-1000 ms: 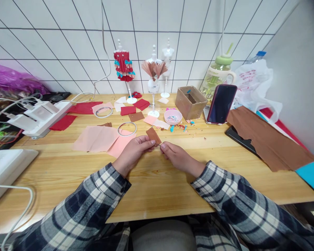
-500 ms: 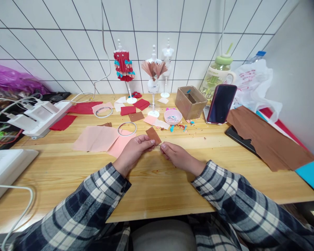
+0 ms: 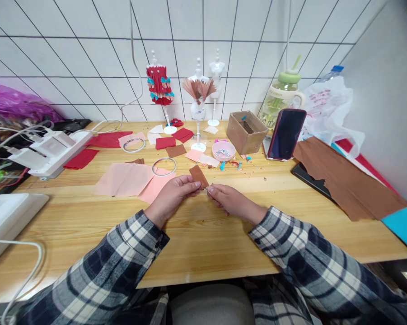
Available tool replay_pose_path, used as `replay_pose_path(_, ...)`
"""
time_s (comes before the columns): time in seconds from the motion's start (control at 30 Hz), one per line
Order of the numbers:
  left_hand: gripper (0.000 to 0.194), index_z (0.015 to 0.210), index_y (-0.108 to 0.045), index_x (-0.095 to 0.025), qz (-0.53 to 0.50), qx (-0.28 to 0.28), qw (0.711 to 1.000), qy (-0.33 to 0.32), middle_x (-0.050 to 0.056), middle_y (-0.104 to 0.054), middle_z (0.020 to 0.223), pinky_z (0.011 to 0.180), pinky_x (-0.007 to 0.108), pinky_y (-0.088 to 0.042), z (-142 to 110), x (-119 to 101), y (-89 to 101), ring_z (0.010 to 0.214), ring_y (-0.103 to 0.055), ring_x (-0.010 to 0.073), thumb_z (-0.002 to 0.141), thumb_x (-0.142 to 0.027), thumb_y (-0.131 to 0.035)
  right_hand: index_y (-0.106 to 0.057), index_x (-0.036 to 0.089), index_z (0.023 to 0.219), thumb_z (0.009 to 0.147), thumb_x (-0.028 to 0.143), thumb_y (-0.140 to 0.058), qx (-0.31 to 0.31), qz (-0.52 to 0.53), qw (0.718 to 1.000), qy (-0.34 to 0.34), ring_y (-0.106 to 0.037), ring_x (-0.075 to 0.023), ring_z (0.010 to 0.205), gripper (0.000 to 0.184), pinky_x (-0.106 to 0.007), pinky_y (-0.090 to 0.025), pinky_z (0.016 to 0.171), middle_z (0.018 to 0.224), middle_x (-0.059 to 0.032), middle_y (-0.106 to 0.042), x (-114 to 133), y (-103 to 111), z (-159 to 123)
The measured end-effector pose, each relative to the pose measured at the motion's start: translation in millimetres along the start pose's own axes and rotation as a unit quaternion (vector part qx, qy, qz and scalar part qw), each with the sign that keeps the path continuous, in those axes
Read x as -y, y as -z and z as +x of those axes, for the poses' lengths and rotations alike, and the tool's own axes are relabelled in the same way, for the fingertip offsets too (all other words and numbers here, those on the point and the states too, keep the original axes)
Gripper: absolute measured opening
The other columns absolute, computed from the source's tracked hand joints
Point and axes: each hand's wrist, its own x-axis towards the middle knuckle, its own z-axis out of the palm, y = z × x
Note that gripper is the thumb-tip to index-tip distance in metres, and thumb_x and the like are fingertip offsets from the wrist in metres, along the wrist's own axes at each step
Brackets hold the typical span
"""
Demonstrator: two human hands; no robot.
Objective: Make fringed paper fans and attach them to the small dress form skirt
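Observation:
A small piece of brown paper [image 3: 198,175] stands up between my fingertips, low over the wooden table [image 3: 206,253]. My left hand [image 3: 172,194] is closed, with thumb and forefinger pinching its lower edge. Close against it, my right hand [image 3: 232,201] is pinched at the paper's lower right corner; something thin, too small to make out, runs between the fingertips. Beyond my hands stands a white mini dress form [image 3: 198,115] with pleated brown fans [image 3: 199,89] around it. Left of that, another form wears a red dress [image 3: 159,85] with blue bows.
Pink sheets [image 3: 122,179] and a metal ring [image 3: 153,169] lie left of my hands. Further back are a pink bowl [image 3: 223,156] of sequins, a cardboard box [image 3: 245,140], and a propped phone [image 3: 286,135]. A power strip [image 3: 56,158] with cables occupies the left; brown paper sheets [image 3: 355,185] lie right.
Almost nothing differs. Both hands stay in place around the brown paper; the right fingers have shifted very slightly, and the whole view has drifted a little.

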Motion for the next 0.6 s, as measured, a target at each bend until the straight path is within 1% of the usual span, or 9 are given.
replay_pose_path(0.17, 0.019, 0.076, -0.069, -0.014, 0.004, 0.005, 1.0, -0.002, 0.002, -0.068, 0.075, 0.069, 0.025, -0.045, -0.8, -1.0, -0.5, 0.07, -0.061, 0.0128, 0.068, -0.026, -0.08, -0.043, 0.021, 0.075, 0.095, 0.05, -0.041, 0.017, 0.03, 0.999, -0.021, -0.032, -0.0075, 0.046, 0.035, -0.018, -0.027, 0.038, 0.059, 0.0059, -0.036, 0.0, 2.1, 0.4)
replay_pose_path(0.3, 0.019, 0.078, -0.07, -0.014, 0.005, 0.007, 1.0, -0.001, 0.002, -0.068, 0.076, 0.071, 0.025, -0.044, -0.8, -1.7, -0.6, 0.071, -0.061, 0.0124, 0.068, -0.026, -0.08, -0.042, 0.021, 0.073, 0.095, 0.048, -0.041, 0.018, 0.032, 0.999, -0.023, -0.031, -0.0073, 0.045, 0.034, -0.019, -0.025, 0.038, 0.057, 0.0063, -0.035, 0.9, 2.0, 0.6)
replay_pose_path(0.5, 0.019, 0.079, -0.071, -0.014, -0.009, -0.009, 1.0, -0.001, 0.001, -0.067, 0.077, 0.073, 0.024, -0.044, -0.8, -1.6, -0.4, 0.073, -0.06, 0.0116, 0.068, -0.026, -0.081, -0.044, 0.021, 0.074, 0.096, 0.04, -0.036, -0.008, 0.01, 0.999, -0.033, -0.033, -0.009, 0.047, 0.031, -0.021, -0.028, 0.043, 0.057, 0.0059, -0.037, 2.8, 1.5, 0.2)
replay_pose_path(0.6, 0.021, 0.081, -0.071, -0.015, -0.035, -0.028, 0.999, -0.003, 0.001, -0.068, 0.08, 0.074, 0.023, -0.045, -0.7, -1.7, 0.8, 0.074, -0.06, 0.0114, 0.067, -0.025, -0.082, -0.046, 0.02, 0.074, 0.096, 0.041, -0.037, -0.015, 0.0, 1.0, -0.011, -0.035, -0.0096, 0.05, 0.031, -0.021, -0.03, 0.045, 0.057, 0.0056, -0.037, 0.0, 0.5, 0.8)
